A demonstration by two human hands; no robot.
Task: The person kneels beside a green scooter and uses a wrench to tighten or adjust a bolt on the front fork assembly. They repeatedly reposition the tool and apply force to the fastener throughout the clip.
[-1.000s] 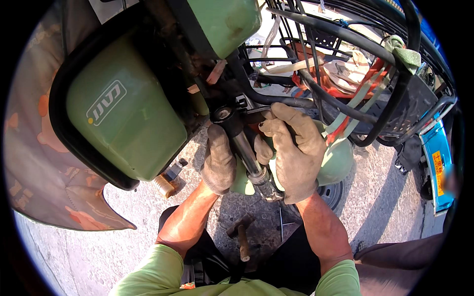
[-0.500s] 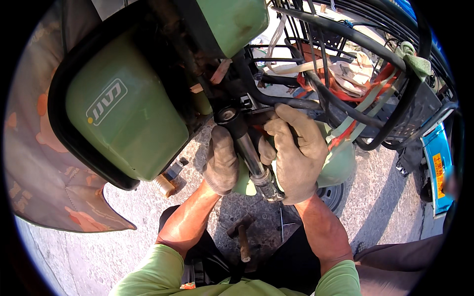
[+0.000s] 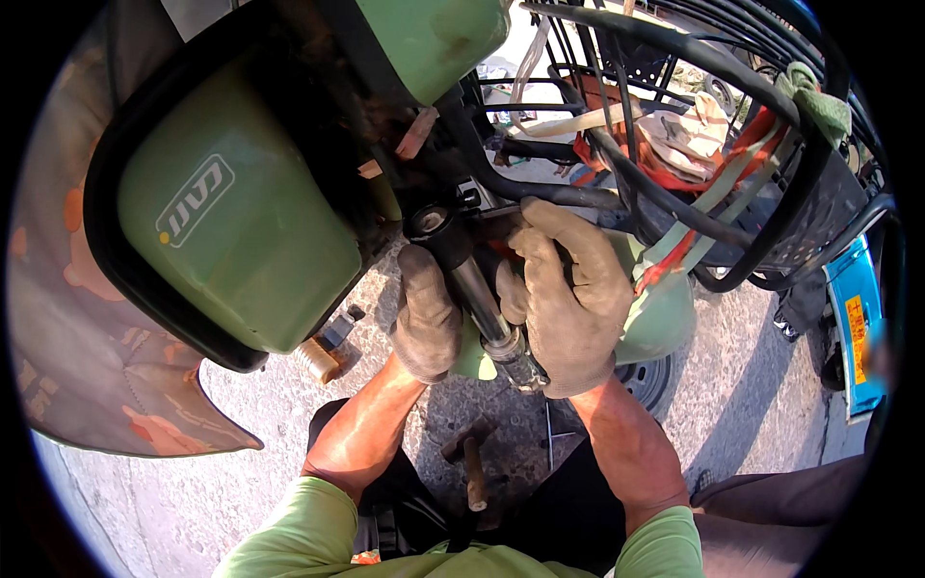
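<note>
Between my gloved hands slants a metal tube (image 3: 479, 294) with a black collar (image 3: 438, 231) at its upper end and a dirty fitting (image 3: 518, 362) at its lower end. It looks like a vehicle's fork leg. My left hand (image 3: 427, 313) is closed against its left side, the fingertips hidden behind it. On the other side, my right hand (image 3: 573, 299) has its thumb beside the tube and its fingers bent over dark parts; what they grip is hidden. A large green body panel (image 3: 241, 222) with black trim is to the left.
Below the tube, a hammer (image 3: 472, 467) lies on the concrete, near a thin metal tool (image 3: 550, 433). A black metal rack (image 3: 674, 212) holds cloth and straps at upper right. A camouflage cover (image 3: 116, 356) hangs at left. Another person's leg (image 3: 780, 511) shows at lower right.
The green panel, the tube's upper end and both hands have shifted slightly left in view. The hammer has barely moved. My hands keep much the same hold.
</note>
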